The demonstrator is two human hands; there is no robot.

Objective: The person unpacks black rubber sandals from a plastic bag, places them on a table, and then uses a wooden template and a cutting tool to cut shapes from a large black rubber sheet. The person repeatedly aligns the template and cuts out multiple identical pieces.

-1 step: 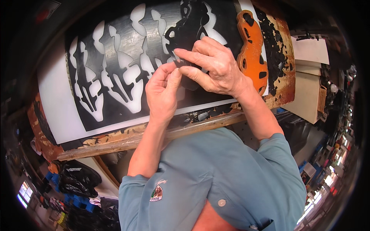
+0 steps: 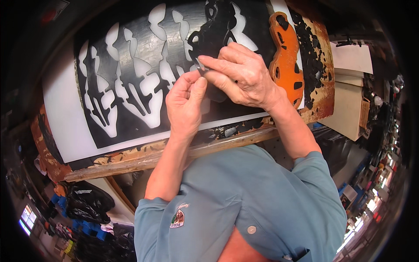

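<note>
A black, flat cut-out piece (image 2: 218, 30) with curved edges and holes hangs over the black sheet, pinched at its near end. My right hand (image 2: 248, 76) is closed on it, index finger stretched along the edge and thumb beneath. Thumb and forefinger of my left hand (image 2: 185, 105) press together at the piece's near tip, just below the right fingertips. What exactly lies between the left fingers is hidden. Under both hands is the black sheet (image 2: 139, 83), with several slender shapes cut out that show white below.
An orange cutting die (image 2: 283, 56) with black-filled openings lies right of the sheet. Small black scraps (image 2: 312, 65) cover the table beyond it. A white board (image 2: 65, 105) lies under the sheet. The worn wooden table edge (image 2: 174, 160) runs before me. Black bags (image 2: 89, 201) stand lower left.
My right thumb has shifted slightly, drawing in closer under the index finger. The left hand and the sheet stay nearly where they were.
</note>
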